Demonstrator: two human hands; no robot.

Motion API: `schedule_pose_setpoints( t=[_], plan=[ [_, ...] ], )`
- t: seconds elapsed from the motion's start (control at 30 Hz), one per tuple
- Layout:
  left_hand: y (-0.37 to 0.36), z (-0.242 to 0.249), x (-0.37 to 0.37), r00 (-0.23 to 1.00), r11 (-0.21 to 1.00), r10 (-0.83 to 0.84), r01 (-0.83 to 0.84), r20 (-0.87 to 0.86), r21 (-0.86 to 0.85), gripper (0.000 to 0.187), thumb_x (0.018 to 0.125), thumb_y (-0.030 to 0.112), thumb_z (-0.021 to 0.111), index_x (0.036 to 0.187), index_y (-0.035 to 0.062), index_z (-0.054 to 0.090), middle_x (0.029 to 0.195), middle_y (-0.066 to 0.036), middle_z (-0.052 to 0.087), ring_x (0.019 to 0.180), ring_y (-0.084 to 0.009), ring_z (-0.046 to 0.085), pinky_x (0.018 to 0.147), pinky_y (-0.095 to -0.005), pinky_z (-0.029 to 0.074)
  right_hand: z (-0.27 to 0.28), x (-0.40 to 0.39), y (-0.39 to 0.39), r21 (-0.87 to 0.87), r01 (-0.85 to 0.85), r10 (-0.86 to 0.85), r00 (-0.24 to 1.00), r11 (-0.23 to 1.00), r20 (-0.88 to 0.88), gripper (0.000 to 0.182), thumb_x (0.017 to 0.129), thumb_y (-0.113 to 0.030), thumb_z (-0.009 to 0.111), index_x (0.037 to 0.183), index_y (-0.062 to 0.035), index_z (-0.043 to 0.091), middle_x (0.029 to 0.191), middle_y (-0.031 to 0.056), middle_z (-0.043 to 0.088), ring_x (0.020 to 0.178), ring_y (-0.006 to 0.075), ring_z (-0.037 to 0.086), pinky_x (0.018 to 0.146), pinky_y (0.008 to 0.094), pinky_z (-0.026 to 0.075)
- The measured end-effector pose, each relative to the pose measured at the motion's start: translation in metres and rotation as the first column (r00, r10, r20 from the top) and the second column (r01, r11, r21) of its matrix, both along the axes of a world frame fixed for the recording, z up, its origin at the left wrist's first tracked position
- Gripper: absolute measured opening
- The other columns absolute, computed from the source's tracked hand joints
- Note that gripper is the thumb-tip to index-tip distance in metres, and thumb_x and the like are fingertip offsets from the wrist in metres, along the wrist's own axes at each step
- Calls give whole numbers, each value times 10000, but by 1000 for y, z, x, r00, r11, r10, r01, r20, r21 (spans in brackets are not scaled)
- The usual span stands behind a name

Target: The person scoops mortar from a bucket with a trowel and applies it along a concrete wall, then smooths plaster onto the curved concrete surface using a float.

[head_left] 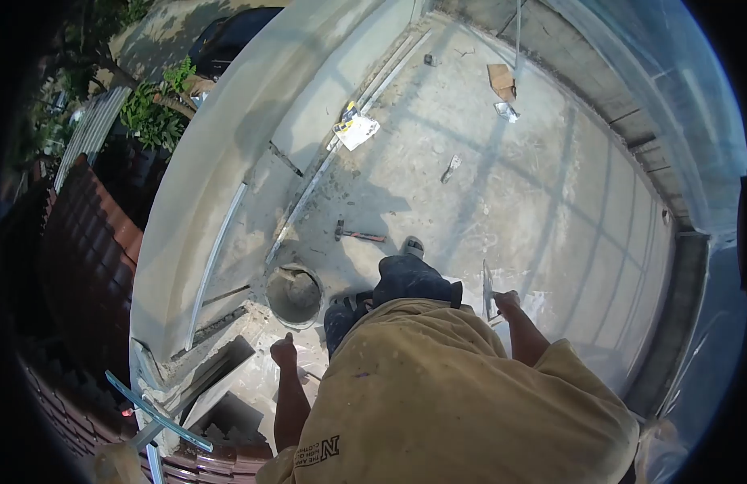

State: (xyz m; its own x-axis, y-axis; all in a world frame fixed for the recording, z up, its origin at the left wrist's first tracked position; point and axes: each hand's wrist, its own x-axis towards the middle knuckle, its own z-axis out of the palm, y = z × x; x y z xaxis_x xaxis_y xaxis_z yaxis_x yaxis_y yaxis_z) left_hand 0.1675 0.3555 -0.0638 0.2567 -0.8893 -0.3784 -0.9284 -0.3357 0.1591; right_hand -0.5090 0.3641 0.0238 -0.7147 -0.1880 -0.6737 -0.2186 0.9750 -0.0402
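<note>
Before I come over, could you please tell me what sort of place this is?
It looks like a balcony or roof terrace under construction: a grey-stained bucket and a hammer on the bare floor, with tiled roofing beyond the low wall.

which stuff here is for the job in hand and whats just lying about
Likely for the job:
flat-bladed tool in the right hand
bucket near the left hand

Seemingly just lying about:
hammer
cardboard piece
crumpled silvery wrapper
yellow-and-white packet
</note>
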Motion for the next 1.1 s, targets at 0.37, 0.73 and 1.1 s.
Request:
schedule_pose_setpoints(
  t=[0.37, 0.73, 1.1],
  plan=[
    [-153, 6, -107, 440, 519, -852, 782, 284, 345, 197, 956, 248, 546, 949, 168, 725, 659, -57, 656, 608, -243, 666, 505, -416, 488, -97, -151, 26, -213, -212, 201, 977, 954, -73, 323, 867, -237, 576, 876, 70, 675, 773, 224, 688, 684, 312, 712, 662, 419, 579],
    [-419, 31, -272, 937, 819, -39, 229, -347, 526, 190, 970, 198, 586, 1086, 80, 680, 920, -37, 640, 884, -203, 612, 698, -389, 518, 6, 77, 178, -212, 808, -824, 567, 550, 22, 350, 843, -225, 571, 914, 101, 677, 842, 265, 705, 727, 334, 725, 672, 424, 578],
    [-459, 65, -557, 833, 731, -319, 520, -453, 441, 347, 932, 279, 628, 1182, 39, 633, 1232, -89, 603, 1118, -257, 582, 825, -375, 511, -13, 287, 199, 65, 981, -973, -191, -184, 127, 393, 857, -285, 620, 986, 84, 661, 955, 231, 722, 867, 305, 731, 779, 370, 582]
  ],
)
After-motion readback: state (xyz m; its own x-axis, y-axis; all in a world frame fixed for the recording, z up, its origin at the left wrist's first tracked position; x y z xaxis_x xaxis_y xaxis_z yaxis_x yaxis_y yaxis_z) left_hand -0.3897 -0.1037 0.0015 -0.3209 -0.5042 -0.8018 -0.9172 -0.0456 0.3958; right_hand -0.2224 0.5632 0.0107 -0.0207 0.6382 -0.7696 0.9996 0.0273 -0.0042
